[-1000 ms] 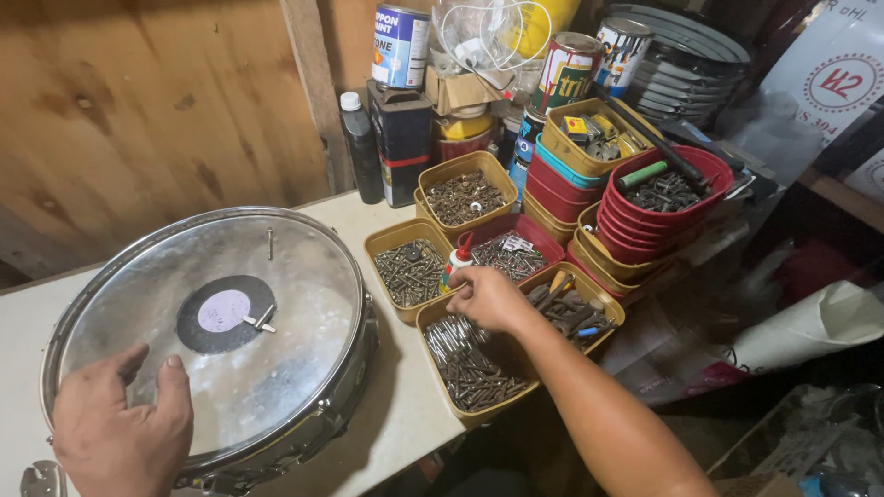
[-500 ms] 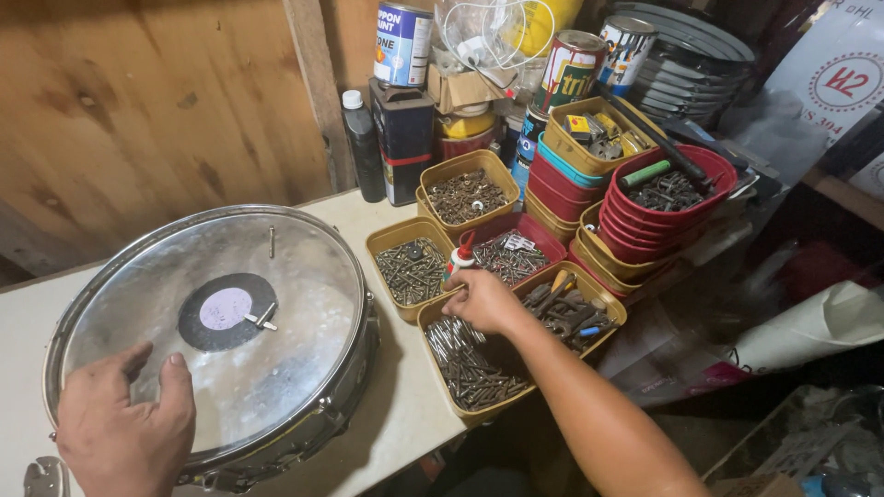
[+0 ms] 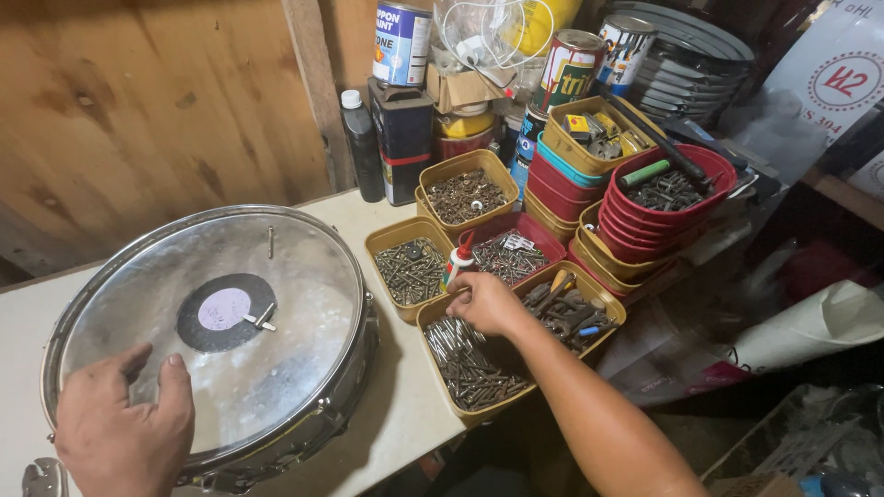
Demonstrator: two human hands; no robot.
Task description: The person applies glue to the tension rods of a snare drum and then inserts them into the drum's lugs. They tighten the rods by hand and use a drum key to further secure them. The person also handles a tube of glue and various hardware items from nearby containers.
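Bench: a pale worktop (image 3: pixel 405 419) against a wooden wall, crowded at its far right with tubs, tins and bottles.
Snare drum: the drum (image 3: pixel 214 336) lies flat at the near left, clear head up with a dark round patch in the middle; two small metal parts rest on the head.
Drum handling: judged rigid and fairly heavy at the metal rim, the head thin and easily dented; best held by the rim or shell, not pressed in the middle.
Left hand: the left hand (image 3: pixel 124 428) lies flat on the near edge of the drum head, fingers spread, clamped on nothing.
Right hand: the right hand (image 3: pixel 488 306) reaches into the near yellow tub, fingers curled down; whether they pinch anything cannot be told.
Near tub: the yellow tub (image 3: pixel 474 359) at the bench's near right edge holds long dark nails or screws.
Fastener handling: judged small, stiff, sharp and loose, so prone to slipping; best pinched at the shank.
Glue bottle: a small white bottle (image 3: pixel 458 260) with a red tip stands just beyond the right hand.
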